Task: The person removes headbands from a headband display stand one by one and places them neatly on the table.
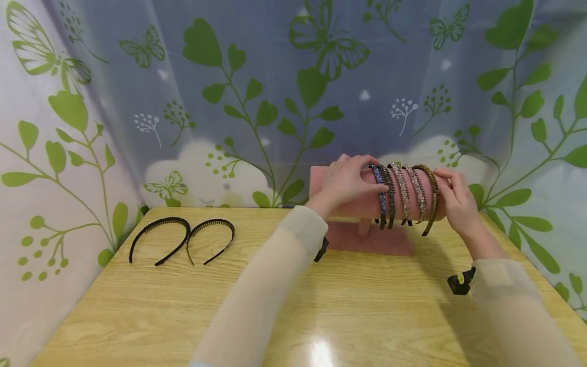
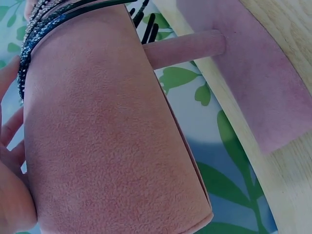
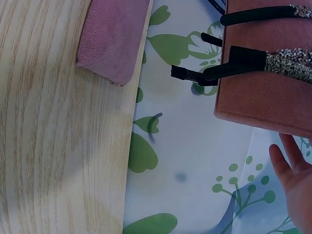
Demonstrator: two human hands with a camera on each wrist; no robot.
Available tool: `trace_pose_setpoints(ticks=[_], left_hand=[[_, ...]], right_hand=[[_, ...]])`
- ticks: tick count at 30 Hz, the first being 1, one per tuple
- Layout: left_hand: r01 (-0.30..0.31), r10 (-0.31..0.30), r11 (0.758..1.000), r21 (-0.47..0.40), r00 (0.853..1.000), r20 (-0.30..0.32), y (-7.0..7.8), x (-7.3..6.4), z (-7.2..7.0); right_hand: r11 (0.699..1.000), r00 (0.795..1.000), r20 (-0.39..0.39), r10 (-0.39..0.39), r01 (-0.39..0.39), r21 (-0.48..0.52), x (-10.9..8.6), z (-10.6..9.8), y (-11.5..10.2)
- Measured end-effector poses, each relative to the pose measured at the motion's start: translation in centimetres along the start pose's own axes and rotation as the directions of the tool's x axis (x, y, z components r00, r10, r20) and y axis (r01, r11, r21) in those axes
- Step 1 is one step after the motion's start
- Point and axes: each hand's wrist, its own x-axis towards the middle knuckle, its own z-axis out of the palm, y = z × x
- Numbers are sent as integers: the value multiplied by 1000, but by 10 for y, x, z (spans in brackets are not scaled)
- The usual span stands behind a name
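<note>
A pink velvety bar display stand (image 1: 364,243) carries several glittery headbands side by side on its horizontal roll. My left hand (image 1: 346,181) lies over the roll's left part, its thumb and fingers spread against the blue glitter headband (image 1: 381,199). In the left wrist view, a finger touches the edge of that blue band. Beside it sit a dark headband (image 1: 392,201), two silvery-pink headbands (image 1: 403,196) and a gold-brown headband (image 1: 432,199). My right hand (image 1: 460,204) is at the roll's right end, fingers extended against it by the gold-brown headband; nothing shows in its grasp.
Two black toothed headbands (image 1: 160,224) lie next to each other on the left of the wooden table (image 1: 183,311). Behind the table hangs a curtain (image 1: 257,102) printed with leaves and butterflies. The roll stands raised above its flat base near the table's back edge.
</note>
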Motion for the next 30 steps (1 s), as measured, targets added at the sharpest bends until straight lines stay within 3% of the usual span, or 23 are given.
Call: trace_pose_setpoints(ticks=[7, 16, 22, 30], left_hand=[[-17, 17, 1000, -16, 1000, 18, -2, -2, -2], [-59, 61, 996, -67, 998, 28, -14, -9, -9], [-88, 88, 996, 16, 996, -2, -24, -18, -13], [-129, 130, 992, 14, 989, -70, -44, -33, -13]], right_hand=[[1000, 1000, -13, -12, 12, -7, 0, 0, 0], [1000, 1000, 0, -3, 3, 0, 0, -1, 0], [1000, 1000, 1, 14, -14, 1, -1, -2, -1], [1000, 1000, -2, 7, -7, 2, -1, 0, 0]])
